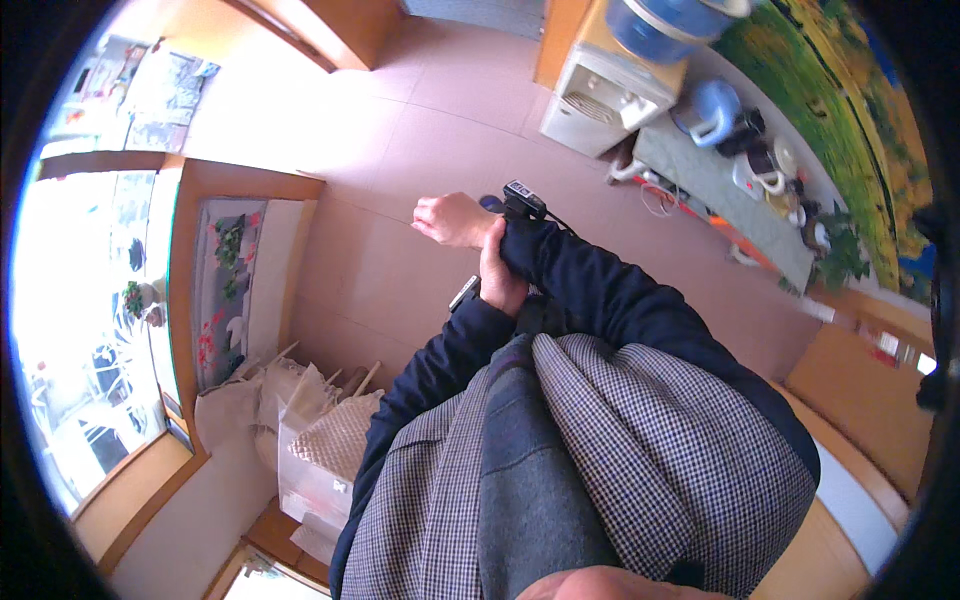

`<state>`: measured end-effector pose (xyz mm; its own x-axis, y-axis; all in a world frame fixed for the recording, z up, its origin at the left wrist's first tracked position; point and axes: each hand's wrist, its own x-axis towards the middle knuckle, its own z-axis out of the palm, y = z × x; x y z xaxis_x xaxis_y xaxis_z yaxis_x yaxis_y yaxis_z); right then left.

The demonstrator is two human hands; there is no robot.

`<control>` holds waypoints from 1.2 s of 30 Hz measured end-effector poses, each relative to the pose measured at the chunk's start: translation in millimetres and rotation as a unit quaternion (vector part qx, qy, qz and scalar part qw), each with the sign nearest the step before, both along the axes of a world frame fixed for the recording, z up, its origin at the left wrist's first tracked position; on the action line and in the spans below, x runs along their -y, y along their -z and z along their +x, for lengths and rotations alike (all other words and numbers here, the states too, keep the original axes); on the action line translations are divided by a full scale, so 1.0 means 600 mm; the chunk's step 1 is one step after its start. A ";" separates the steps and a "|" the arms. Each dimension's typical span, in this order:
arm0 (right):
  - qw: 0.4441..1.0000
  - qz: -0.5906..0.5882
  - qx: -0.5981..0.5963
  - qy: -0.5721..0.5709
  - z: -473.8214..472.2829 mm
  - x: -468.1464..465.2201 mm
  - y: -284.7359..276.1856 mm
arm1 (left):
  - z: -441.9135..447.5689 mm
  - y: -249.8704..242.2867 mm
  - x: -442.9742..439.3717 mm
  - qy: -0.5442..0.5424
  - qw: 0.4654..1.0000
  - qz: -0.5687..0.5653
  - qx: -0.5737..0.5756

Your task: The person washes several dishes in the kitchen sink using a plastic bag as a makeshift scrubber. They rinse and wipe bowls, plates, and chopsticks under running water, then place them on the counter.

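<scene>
My left hand (502, 274) reaches across and grips my right wrist, its fingers around the dark navy sleeve cuff (521, 244). Beyond that grip, my right hand (450, 219) points to the left with its fingers curled in and no object visible in it. A small black device (524, 198) with a printed label sits on my right wrist, and a dark cable trails from it. Another small device (464, 293) is on the left wrist, mostly seen edge-on. Both forearms are held in front of the checked garment (645, 420) that covers my torso.
Pinkish floor tiles (450, 112) spread ahead. At upper right stands a white water dispenser (600, 101) with a blue bottle (664, 30). Beside it, a low counter (697, 176) carries a blue jug (716, 112) and cups. Lower left is a translucent box (307, 469) with bubble wrap.
</scene>
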<state>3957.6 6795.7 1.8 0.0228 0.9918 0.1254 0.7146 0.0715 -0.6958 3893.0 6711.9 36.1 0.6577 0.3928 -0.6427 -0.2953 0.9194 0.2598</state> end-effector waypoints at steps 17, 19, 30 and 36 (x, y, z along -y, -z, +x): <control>0.879 -0.159 -0.441 -0.088 0.118 -0.728 -0.095 | 0.139 0.007 -0.697 -0.092 0.990 0.072 0.078; 0.863 -0.197 -0.453 -0.107 0.121 -0.797 -0.096 | 0.152 -0.008 -0.761 -0.113 0.983 0.100 0.105; 0.777 -0.275 -0.563 -0.054 0.167 -1.210 -0.067 | 0.193 0.020 -1.191 -0.139 0.980 0.113 0.085; 0.799 -0.204 -0.564 0.043 0.179 -1.449 -0.053 | 0.160 0.038 -1.462 -0.177 0.968 0.174 0.038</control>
